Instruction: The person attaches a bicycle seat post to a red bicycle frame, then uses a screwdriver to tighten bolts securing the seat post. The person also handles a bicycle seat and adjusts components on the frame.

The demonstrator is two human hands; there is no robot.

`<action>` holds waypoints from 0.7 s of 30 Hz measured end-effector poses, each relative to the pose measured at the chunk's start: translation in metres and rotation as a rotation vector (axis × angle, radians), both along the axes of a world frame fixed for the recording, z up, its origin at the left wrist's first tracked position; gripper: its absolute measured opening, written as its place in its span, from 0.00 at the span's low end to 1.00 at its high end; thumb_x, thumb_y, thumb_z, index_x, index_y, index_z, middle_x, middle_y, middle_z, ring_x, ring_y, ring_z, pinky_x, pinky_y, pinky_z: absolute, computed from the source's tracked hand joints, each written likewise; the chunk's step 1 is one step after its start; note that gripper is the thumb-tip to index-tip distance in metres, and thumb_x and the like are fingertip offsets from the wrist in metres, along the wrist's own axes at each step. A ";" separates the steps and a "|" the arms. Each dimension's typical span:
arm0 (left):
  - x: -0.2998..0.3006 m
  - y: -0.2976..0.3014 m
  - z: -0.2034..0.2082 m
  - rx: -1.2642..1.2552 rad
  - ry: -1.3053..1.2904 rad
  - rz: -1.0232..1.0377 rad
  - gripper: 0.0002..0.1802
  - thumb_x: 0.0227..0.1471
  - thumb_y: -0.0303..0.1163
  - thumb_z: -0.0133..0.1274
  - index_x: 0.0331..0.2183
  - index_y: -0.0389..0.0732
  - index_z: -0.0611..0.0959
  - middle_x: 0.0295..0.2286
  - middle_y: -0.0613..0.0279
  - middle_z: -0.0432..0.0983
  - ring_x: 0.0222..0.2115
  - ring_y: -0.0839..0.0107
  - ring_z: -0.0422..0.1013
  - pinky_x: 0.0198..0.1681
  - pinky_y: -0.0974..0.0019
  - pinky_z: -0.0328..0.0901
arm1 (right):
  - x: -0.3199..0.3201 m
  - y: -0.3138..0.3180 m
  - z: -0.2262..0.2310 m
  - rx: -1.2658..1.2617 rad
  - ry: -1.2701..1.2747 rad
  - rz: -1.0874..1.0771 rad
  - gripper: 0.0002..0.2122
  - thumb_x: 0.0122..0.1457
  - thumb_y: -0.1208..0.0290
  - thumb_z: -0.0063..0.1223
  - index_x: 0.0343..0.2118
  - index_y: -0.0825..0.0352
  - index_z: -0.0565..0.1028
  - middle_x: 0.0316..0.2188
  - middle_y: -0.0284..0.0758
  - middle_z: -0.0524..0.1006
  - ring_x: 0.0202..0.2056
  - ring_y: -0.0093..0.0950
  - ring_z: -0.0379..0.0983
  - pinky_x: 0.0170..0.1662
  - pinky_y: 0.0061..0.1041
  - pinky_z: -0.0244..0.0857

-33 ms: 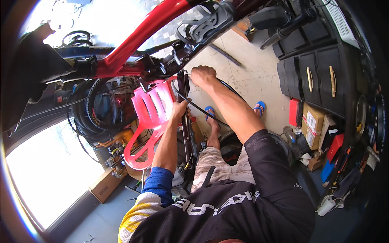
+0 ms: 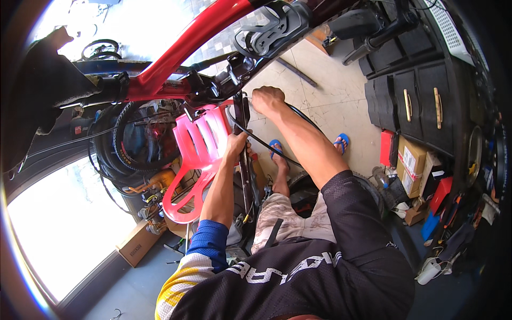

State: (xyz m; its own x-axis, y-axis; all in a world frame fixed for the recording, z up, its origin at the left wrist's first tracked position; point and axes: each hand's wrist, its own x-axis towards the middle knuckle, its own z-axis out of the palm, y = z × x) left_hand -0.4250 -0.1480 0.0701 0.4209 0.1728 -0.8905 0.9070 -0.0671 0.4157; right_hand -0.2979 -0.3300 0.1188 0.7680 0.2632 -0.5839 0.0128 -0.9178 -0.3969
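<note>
A red and black bicycle frame [image 2: 176, 58] hangs across the top of the view, with a grey bottle cage [image 2: 272, 29] on it. Below the frame, a dark narrow bar [image 2: 245, 181] runs downward, and my left hand [image 2: 237, 145] is closed around it. My right hand [image 2: 268, 99] makes a fist just right of the bar's upper end. A thin metallic piece shows beside that fist, but what lies inside the fingers is hidden. A black cable [image 2: 272, 149] loops below the right hand and passes in front of the bar.
A pink plastic chair [image 2: 197, 140] stands left of my left forearm. Black tires [image 2: 114, 144] are stacked behind it. On the right are a black drawer cabinet [image 2: 421, 101], a cardboard box [image 2: 410, 168] and assorted parts. A dark tube [image 2: 297, 72] lies on the tiled floor.
</note>
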 end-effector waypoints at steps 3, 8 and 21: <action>0.000 -0.001 0.003 0.006 -0.012 0.000 0.20 0.53 0.42 0.62 0.30 0.37 0.72 0.17 0.62 0.68 0.13 0.67 0.67 0.16 0.59 0.68 | 0.001 0.003 -0.005 0.003 -0.018 0.024 0.13 0.63 0.67 0.47 0.43 0.57 0.84 0.47 0.35 0.83 0.49 0.33 0.80 0.46 0.33 0.75; 0.001 0.001 0.002 0.020 -0.008 -0.012 0.19 0.53 0.41 0.62 0.29 0.36 0.72 0.17 0.61 0.69 0.13 0.67 0.68 0.16 0.60 0.69 | 0.011 0.006 -0.003 -0.024 -0.020 0.076 0.13 0.64 0.65 0.48 0.45 0.55 0.83 0.49 0.33 0.82 0.51 0.32 0.79 0.46 0.34 0.75; 0.003 -0.002 0.007 -0.017 0.000 0.010 0.16 0.54 0.38 0.59 0.29 0.37 0.72 0.16 0.63 0.67 0.13 0.69 0.66 0.17 0.62 0.67 | 0.033 0.000 0.021 -0.078 0.045 0.165 0.14 0.62 0.67 0.51 0.49 0.54 0.81 0.53 0.28 0.79 0.55 0.29 0.75 0.52 0.32 0.71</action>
